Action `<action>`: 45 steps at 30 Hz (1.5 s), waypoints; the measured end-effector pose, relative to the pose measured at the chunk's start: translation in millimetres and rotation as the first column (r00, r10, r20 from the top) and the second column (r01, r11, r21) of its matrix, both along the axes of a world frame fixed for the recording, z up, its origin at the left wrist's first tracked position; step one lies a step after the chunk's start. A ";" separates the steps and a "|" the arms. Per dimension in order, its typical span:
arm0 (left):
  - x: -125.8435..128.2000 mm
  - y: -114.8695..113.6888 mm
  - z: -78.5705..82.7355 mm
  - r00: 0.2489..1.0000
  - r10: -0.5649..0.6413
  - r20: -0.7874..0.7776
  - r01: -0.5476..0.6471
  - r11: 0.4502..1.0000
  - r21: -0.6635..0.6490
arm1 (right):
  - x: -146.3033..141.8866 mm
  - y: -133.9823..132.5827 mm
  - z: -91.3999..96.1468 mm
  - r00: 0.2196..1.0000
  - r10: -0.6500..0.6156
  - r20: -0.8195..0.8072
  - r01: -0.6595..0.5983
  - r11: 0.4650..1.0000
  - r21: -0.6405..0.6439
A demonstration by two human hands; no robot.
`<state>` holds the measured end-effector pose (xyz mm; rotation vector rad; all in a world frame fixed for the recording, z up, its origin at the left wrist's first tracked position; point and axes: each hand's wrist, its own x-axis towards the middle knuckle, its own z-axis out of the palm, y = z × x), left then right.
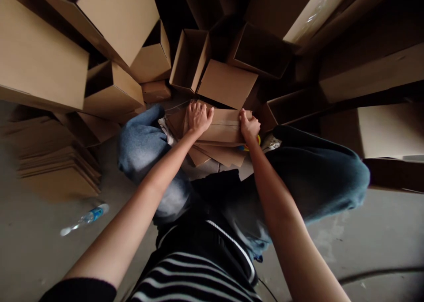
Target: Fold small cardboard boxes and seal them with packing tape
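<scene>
The left hand [198, 118] is found spread flat on a folded cardboard carton [223, 132] at frame centre; the right hand [250, 125] is curled over its edge, grip unconfirmed. Slippage could be caused by the loose cardboard sheets [215, 155] beneath.

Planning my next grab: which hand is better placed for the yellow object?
Right, probably: the right hand rests on the cardboard just above the yellow object; the left hand is farther away.

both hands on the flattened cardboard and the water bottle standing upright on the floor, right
No: the head view shows the water bottle lying on its side on the floor, not upright. The left hand and right hand are on the flattened cardboard.
</scene>
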<state>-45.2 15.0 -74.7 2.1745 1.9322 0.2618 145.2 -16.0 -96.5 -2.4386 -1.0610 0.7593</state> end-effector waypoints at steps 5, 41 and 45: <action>6.6 -3.3 4.2 0.998 -0.064 0.026 0.065 0.997 -0.030 | 0.9 0.2 -3.7 1.000 -0.010 0.002 0.010 0.999 0.040; 13.0 -2.7 1.6 0.998 -0.060 0.029 0.061 0.997 -0.037 | 0.5 0.7 -4.1 0.999 -0.046 -0.017 0.047 0.998 0.052; 14.6 -2.3 -1.2 0.997 -0.067 0.039 0.068 0.997 -0.039 | -0.2 0.5 -1.2 0.999 -0.036 -0.008 0.037 0.999 0.041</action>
